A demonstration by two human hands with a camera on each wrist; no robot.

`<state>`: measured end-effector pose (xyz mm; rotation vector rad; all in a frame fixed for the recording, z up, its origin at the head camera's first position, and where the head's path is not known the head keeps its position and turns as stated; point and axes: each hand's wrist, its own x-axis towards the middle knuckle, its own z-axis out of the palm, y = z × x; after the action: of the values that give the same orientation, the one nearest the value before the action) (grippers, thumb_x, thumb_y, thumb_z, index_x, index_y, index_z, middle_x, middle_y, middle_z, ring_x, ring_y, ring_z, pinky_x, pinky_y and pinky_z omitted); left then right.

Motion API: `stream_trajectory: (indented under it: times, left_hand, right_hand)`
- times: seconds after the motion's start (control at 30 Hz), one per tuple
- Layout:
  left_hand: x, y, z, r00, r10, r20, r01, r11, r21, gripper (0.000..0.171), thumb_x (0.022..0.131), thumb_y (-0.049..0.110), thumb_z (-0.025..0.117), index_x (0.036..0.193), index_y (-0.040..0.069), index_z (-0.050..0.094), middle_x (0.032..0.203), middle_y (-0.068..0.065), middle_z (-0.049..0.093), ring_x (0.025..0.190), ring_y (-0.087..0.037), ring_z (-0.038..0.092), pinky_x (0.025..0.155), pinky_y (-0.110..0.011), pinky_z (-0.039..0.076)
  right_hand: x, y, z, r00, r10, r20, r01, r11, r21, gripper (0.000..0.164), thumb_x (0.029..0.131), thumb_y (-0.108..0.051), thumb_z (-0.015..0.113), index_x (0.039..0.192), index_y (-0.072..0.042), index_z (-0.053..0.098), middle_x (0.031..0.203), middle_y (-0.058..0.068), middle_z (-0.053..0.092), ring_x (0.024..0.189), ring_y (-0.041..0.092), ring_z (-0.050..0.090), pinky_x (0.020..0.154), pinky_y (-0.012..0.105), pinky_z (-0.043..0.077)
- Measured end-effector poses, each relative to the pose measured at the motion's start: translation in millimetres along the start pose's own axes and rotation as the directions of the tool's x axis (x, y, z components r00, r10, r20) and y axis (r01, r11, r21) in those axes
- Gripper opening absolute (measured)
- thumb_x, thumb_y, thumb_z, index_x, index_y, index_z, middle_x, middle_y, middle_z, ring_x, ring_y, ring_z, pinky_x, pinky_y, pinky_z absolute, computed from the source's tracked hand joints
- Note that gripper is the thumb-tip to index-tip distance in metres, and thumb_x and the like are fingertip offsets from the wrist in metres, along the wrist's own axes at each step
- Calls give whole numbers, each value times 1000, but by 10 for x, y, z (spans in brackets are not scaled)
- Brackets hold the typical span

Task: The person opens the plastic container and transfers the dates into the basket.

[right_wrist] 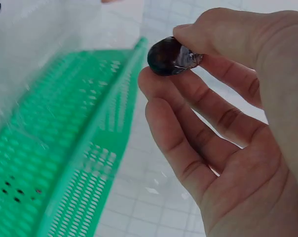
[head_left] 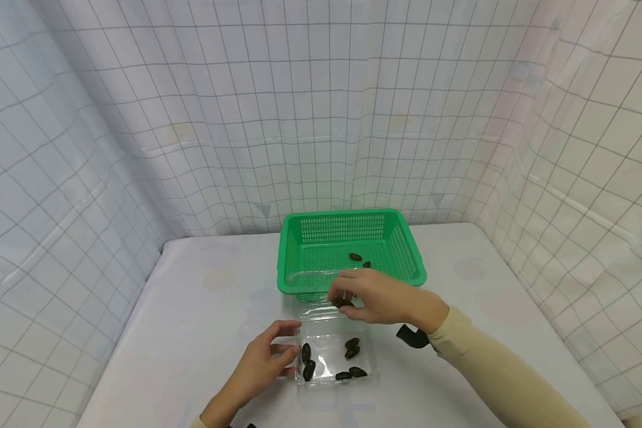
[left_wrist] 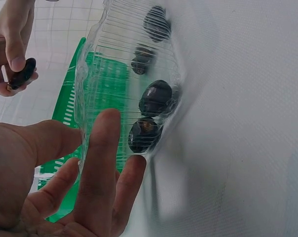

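Plainly enough, the head view shows a person's two hands working over a white tabletop [head_left: 192,333], with a clear plastic clamshell box [head_left: 329,356] in front of a green slotted basket [head_left: 346,213]. The right hand [head_left: 377,297] pinches a dark, date-like fruit [head_left: 342,302] and holds it above the raised clear lid [head_left: 310,309], which stands partly in front of the basket's near side; whether lid and basket touch, I cannot tell. The left hand [head_left: 264,362] is at the box's left edge, its fingers loosely extended against the plastic and not clenched. Six similar fruits [head_left: 309,370] lie in the box: two by the left wall, two toward the right side and two along the near edge. Two more [head_left: 355,257] rest on the basket floor. A black piece [head_left: 413,337] shows under the right wrist, beside the beige sleeve [head_left: 492,362], and grid-patterned white sheeting [head_left: 310,119] rises behind. From the left wrist, the fingers spread along the box's rim and ribbed wall, with four fruits seen through the plastic and the right hand's fruit beyond the rim, apart from the box. From the right wrist, that fruit sits glossy between the thumb and the fingertips, well clear of the palm, with the basket to the left of it, partly behind blurred clear plastic.
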<state>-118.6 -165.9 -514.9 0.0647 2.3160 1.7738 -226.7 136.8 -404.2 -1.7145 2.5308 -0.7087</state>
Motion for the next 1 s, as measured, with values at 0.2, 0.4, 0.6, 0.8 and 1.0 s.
stream_trajectory:
  times: [0.2,0.4,0.6,0.8,1.0]
  left_hand:
    - [2,-7,4,1000,2,4,-2,1000,-6,52,107,6,82,157,7,65,157,-27,68,127,-38,81,77,-35,77]
    - [0,4,6,1000,-3,2,3,1000,-1,53,107,6,82,157,7,66,157,-27,67,127,-38,81,77,-35,77]
    - [1,11,10,1000,-10,-6,11,1000,14,53,107,6,82,157,8,66,157,-26,68,127,-38,82,76,-36,77]
    - [1,-9,15,1000,-17,-13,17,1000,13,52,107,7,83,156,10,67,157,-25,68,126,-37,81,74,-36,77]
    - [4,-25,18,1000,-8,-14,8,1000,13,52,107,8,83,156,11,67,157,-25,69,127,-37,82,73,-36,76]
  right_hand:
    - [-22,45,-197,997,3,-80,-2,1000,8,22,105,-2,84,125,-9,78,120,4,79,103,12,79,93,27,73]
    - [-39,144,-364,985,28,-171,-27,1000,7,22,103,-1,86,124,-8,81,114,4,79,94,13,74,84,31,71]
    - [-48,329,-459,965,46,-258,-48,999,-3,24,100,2,88,123,-3,81,114,7,83,93,17,76,82,37,72]
    - [-92,537,-480,952,165,-258,-164,986,26,26,101,3,85,126,-4,81,117,6,83,97,19,78,85,41,72]
    - [-114,756,-451,939,272,-211,-270,962,39,24,105,0,83,128,-7,81,118,4,84,100,20,77,90,47,72]
